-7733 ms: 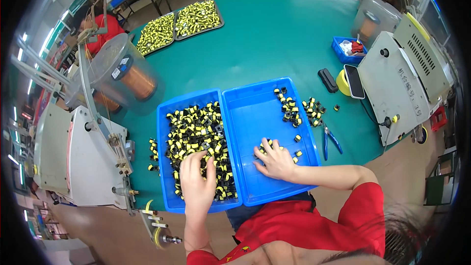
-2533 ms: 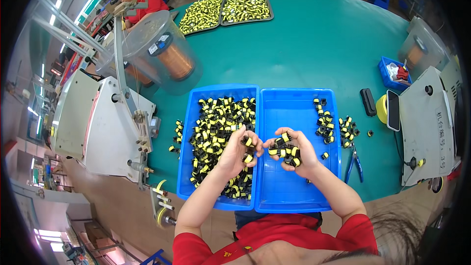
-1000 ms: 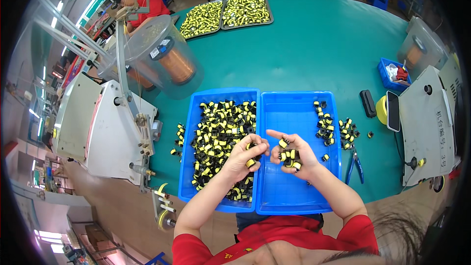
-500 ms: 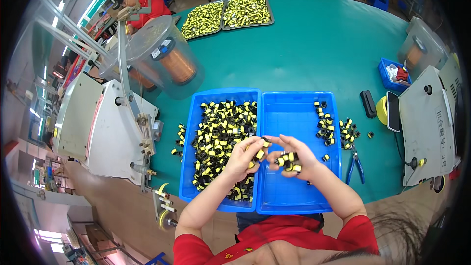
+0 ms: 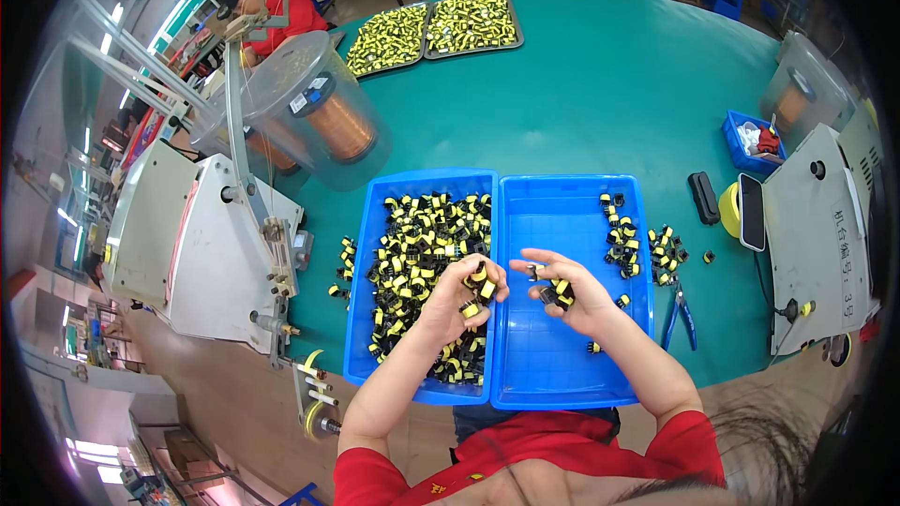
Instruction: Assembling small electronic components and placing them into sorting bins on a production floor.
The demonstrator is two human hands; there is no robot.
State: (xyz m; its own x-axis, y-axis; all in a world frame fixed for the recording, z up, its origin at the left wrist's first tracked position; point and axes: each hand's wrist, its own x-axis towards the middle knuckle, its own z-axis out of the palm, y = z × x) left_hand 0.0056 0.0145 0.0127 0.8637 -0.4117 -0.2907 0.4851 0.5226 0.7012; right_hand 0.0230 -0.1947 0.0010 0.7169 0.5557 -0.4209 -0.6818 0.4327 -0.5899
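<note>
My left hand (image 5: 452,298) is closed around a few small black bobbins (image 5: 486,289) wrapped in yellow tape, over the inner edge of the left blue bin (image 5: 358,319). A thick heap of the same taped bobbins (image 5: 412,267) fills that bin. Over the right blue bin (image 5: 544,379), my right hand (image 5: 586,302) cups several more bobbins (image 5: 561,294) against its palm, its index finger stretched toward the left hand. A loose group of bobbins (image 5: 621,244) lies along the right bin's far right side, and a single one (image 5: 593,347) sits below my right hand.
More bobbins (image 5: 667,258) lie on the green table (image 5: 581,84), beside blue-handled pliers (image 5: 680,314). Two trays of yellow pieces (image 5: 473,21) stand at the back. Winding machines (image 5: 220,244) flank both sides, with a copper wire spool (image 5: 337,122) at left and a phone (image 5: 751,213) at right.
My hands have drawn apart, the left one a little to the left and the right one a little to the right. Bobbins remain in both hands.
</note>
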